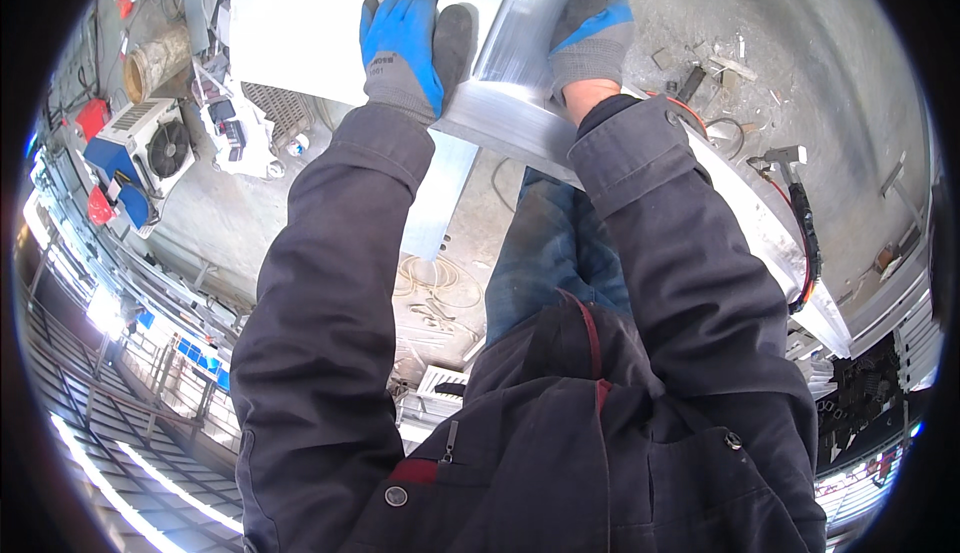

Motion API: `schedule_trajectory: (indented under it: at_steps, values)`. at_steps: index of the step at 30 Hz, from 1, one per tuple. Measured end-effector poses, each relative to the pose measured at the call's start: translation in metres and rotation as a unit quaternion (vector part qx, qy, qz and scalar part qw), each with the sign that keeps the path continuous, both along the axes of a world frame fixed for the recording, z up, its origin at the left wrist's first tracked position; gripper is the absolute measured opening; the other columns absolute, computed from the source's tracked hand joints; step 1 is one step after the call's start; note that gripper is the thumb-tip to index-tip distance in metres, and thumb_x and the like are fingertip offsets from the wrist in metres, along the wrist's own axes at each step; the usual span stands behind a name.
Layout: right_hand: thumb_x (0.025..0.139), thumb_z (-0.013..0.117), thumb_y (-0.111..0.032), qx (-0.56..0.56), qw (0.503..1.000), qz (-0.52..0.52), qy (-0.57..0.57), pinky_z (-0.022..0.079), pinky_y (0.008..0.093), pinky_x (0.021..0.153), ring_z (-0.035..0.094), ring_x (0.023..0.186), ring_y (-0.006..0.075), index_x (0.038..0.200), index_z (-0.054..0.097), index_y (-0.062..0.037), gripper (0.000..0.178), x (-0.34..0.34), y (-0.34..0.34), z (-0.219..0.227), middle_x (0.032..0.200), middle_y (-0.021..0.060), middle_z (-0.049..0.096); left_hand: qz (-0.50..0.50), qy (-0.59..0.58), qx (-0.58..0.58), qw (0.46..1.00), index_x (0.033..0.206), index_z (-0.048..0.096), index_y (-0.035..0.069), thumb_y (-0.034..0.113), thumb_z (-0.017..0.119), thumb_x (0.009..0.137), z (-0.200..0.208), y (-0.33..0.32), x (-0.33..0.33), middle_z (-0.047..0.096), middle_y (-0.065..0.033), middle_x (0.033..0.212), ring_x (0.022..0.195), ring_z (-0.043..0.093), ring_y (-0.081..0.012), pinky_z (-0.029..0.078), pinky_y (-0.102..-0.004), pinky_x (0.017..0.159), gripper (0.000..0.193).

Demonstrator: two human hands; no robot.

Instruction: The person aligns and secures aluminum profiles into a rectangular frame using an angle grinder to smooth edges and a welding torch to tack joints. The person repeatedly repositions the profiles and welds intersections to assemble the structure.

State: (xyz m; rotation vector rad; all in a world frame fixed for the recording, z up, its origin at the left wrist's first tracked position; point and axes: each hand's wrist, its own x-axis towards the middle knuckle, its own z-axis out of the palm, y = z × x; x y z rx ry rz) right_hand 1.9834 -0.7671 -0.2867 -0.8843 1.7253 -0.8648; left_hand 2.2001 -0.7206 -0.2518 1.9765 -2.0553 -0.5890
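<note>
My left hand [405, 58], in a blue and grey glove, lies at the left edge of a shiny silver metal profile [520, 33]. Its thumb is against the profile and its fingers curl down beside it, over a white flat bar [295, 38]. On the opposite edge, my right hand [595, 38] in a matching glove grips the same profile, thumb upward; its other fingers are mostly hidden. The near end of the profile faces me, between my wrists. Beneath it a pale metal strip [440, 198] slants toward my legs.
A long white bar [745, 208] runs to the lower right, with a hammer-like tool [785, 156] and a dark hose-like handle [803, 223] beside it. A fan unit [165, 148] and a cardboard tube [158, 63] stand at left. Offcuts [715, 73] and coiled cord [440, 283] litter the floor.
</note>
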Motion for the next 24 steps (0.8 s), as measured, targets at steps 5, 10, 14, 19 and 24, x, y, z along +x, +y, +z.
schedule_trajectory:
  at_steps: [5, 10, 14, 19, 24]
  values:
    - [0.113, 0.051, -0.077, 0.013, 1.0, 0.003, 0.021, 0.061, 0.0497, 0.092, 0.081, 0.107, 0.0449, 0.125, 0.072, 0.0065, 0.087, -0.001, 0.0, 0.001, 0.112, 0.0277, 0.082, -0.016, -0.003, -0.049, 0.999, 0.133, 0.075, 0.004, 0.042, 0.061, 0.114, -0.001, -0.004, -0.003, 0.074, -0.0219, 0.131, 0.129, 0.065, -0.0445, 0.037, -0.0631, 0.121, 0.044]
    - [0.113, 0.048, -0.079, 0.02, 1.0, -0.006, 0.001, 0.061, 0.0482, 0.091, 0.081, 0.105, 0.0431, 0.123, 0.072, 0.0068, 0.09, 0.001, -0.002, 0.005, 0.11, 0.0266, 0.082, -0.031, -0.017, -0.096, 0.995, 0.117, 0.078, 0.006, 0.024, 0.068, 0.107, -0.004, -0.006, -0.003, 0.074, -0.0188, 0.112, 0.11, 0.068, -0.0426, 0.045, -0.0559, 0.104, 0.023]
    - [0.113, 0.045, -0.082, 0.014, 1.0, 0.0, -0.005, 0.061, 0.0466, 0.09, 0.081, 0.101, 0.0392, 0.12, 0.073, 0.0074, 0.094, 0.001, -0.002, 0.011, 0.107, 0.0252, 0.082, -0.012, -0.017, 0.014, 1.0, 0.143, 0.073, 0.002, 0.051, 0.059, 0.116, -0.006, -0.003, 0.0, 0.074, -0.0235, 0.143, 0.141, 0.063, -0.0453, 0.032, -0.0678, 0.131, 0.057]
    - [0.115, 0.05, -0.075, 0.006, 0.999, -0.018, -0.049, 0.06, 0.045, 0.09, 0.08, 0.104, 0.0324, 0.123, 0.071, 0.0052, 0.083, 0.001, 0.0, 0.007, 0.111, 0.0202, 0.082, -0.015, -0.006, -0.013, 1.0, 0.148, 0.07, 0.003, 0.051, 0.06, 0.115, -0.009, 0.0, 0.003, 0.073, -0.0234, 0.145, 0.144, 0.062, -0.0443, 0.031, -0.068, 0.133, 0.059]
    - [0.115, 0.066, -0.044, -0.036, 0.984, -0.08, -0.152, 0.061, 0.0425, 0.091, 0.08, 0.109, 0.0309, 0.128, 0.068, 0.0021, 0.048, 0.004, 0.002, -0.021, 0.117, 0.0174, 0.082, -0.006, -0.013, 0.012, 1.0, 0.148, 0.07, 0.002, 0.052, 0.059, 0.115, -0.004, -0.002, 0.001, 0.072, -0.0242, 0.146, 0.144, 0.061, -0.0443, 0.03, -0.0679, 0.133, 0.06]
